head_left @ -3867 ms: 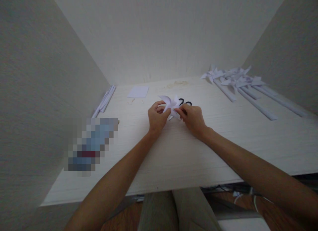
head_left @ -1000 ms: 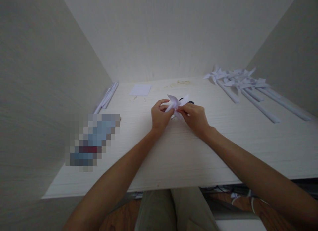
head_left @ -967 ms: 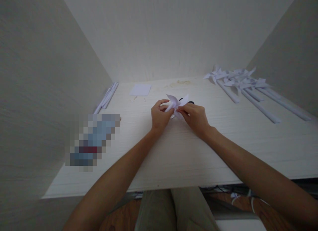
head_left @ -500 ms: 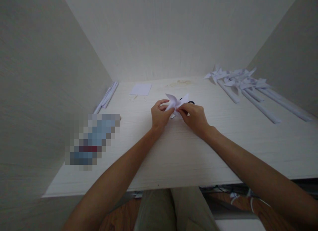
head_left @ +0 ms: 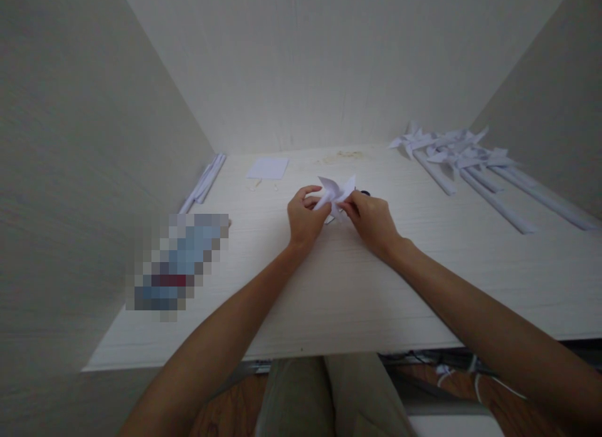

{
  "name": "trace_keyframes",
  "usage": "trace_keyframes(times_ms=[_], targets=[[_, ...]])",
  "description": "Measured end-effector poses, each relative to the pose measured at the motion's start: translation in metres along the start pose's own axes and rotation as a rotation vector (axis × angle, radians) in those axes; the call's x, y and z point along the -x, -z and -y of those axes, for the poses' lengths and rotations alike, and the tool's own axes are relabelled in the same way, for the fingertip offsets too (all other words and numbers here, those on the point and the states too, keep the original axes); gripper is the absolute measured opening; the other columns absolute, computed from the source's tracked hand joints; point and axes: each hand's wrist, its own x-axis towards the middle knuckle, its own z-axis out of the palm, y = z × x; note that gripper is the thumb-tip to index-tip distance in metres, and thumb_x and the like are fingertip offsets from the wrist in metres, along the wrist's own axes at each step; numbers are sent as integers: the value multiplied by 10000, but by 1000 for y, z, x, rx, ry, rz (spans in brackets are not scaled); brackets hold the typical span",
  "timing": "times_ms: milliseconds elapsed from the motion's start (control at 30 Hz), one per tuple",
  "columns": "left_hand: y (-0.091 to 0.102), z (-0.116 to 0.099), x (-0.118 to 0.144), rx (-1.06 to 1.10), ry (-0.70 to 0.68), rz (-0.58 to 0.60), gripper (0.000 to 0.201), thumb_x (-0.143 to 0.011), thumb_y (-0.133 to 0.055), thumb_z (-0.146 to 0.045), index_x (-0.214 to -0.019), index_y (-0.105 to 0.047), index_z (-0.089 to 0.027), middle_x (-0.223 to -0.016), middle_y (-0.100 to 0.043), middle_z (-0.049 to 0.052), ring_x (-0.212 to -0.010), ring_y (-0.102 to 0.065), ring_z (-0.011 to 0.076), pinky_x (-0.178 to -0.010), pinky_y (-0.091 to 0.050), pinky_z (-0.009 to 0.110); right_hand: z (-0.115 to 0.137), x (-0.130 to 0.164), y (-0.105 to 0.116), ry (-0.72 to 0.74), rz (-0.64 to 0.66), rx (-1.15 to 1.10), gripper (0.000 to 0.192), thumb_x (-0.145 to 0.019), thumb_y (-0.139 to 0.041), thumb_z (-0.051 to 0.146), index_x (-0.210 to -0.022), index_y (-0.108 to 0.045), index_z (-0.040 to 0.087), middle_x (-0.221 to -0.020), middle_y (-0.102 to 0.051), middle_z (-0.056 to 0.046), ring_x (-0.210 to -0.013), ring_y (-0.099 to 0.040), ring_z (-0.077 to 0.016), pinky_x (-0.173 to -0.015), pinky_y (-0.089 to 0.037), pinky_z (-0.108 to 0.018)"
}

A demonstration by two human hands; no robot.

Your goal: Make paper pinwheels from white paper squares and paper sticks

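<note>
A white paper pinwheel [head_left: 333,189] is held between both hands above the middle of the table, its curved blades standing up. My left hand [head_left: 305,214] grips it from the left, thumb at the front and fingers behind. From the other side my right hand [head_left: 369,214] pinches near the pinwheel's centre with thumb and index finger; anything small in that pinch is too fine to make out. Behind the right hand shows a bit of the dark handle of what look like scissors [head_left: 365,193]; the rest is mostly covered by hands and paper.
Several finished paper pinwheels [head_left: 451,150] on rolled paper sticks lie at the back right. More paper rolls [head_left: 209,179] rest at the left wall. A square paper sheet [head_left: 268,168] lies behind the left hand. A blurred-out object [head_left: 185,261] sits at left on the white table [head_left: 338,299].
The right hand has shifted slightly away from the pinwheel's centre to the right, and the blades have turned a little. The left hand keeps its grip.
</note>
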Motion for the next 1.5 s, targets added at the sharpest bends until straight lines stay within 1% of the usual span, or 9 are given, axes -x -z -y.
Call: trace_keyframes(times_ms=[200,333,467,733,967,1200,1267,1400,1500], targets=[[0,-1,1,-30,-26,16,273,-536,-579,-76,-798,-540,-141,-544,-588,-24,-487,-555,94,-436,-402,171,-1,0,-1,-39,-23,39,355,-841,-359,376,-629,-521,142,-573,-594,-56,-494,-507,-132,-477,-276,-240],[0,-1,1,-28,-20,13,280,-537,-574,-69,-804,-536,-142,-568,-599,-17,-489,-555,93,-450,-412,178,-3,1,-4,-16,-37,-51,277,-815,-429,346,-655,-526,142,-583,-589,-42,-507,-508,-124,-489,-296,-231],[0,-1,1,-34,-21,9,288,-536,-574,-66,-811,-535,-144,-578,-604,-12,-510,-567,102,-458,-416,184,-3,1,-5,19,-38,-134,256,-836,-395,297,-701,-543,138,-626,-605,-43,-546,-530,-119,-515,-314,-226],[-1,2,0,-23,-32,21,278,-534,-592,-89,-800,-538,-150,-565,-600,-17,-507,-566,103,-456,-412,182,0,0,2,-47,-30,54,395,-842,-353,370,-559,-519,150,-512,-555,-33,-456,-457,-112,-466,-224,-243],[0,3,-1,-33,-29,3,288,-531,-602,-95,-807,-544,-150,-564,-601,-14,-507,-566,108,-457,-413,190,3,1,1,51,-28,-62,275,-829,-369,286,-657,-534,151,-620,-558,-40,-560,-464,-122,-507,-263,-237],[0,1,0,-35,-23,15,279,-539,-605,-107,-808,-545,-154,-545,-592,-23,-488,-561,104,-437,-406,184,3,1,1,-53,-15,-47,377,-827,-364,324,-521,-509,157,-469,-494,-13,-439,-390,-101,-474,-230,-246],[-1,0,1,-27,-21,21,276,-539,-604,-105,-805,-544,-153,-547,-594,-22,-492,-563,102,-442,-408,182,4,1,1,-68,-26,-58,353,-824,-368,315,-543,-512,156,-476,-493,-12,-444,-394,-103,-473,-234,-243],[-1,0,1,-11,-15,16,287,-532,-599,-88,-806,-541,-150,-559,-599,-19,-496,-562,98,-455,-415,182,4,1,-1,-20,-57,-144,235,-800,-401,257,-624,-518,155,-556,-520,-17,-513,-435,-112,-500,-277,-233],[0,0,0,-4,-6,11,290,-532,-594,-84,-809,-539,-152,-561,-601,-20,-498,-565,100,-454,-415,184,1,1,-4,-8,-63,-190,201,-785,-423,243,-630,-518,157,-568,-522,-14,-522,-438,-113,-511,-292,-231]])
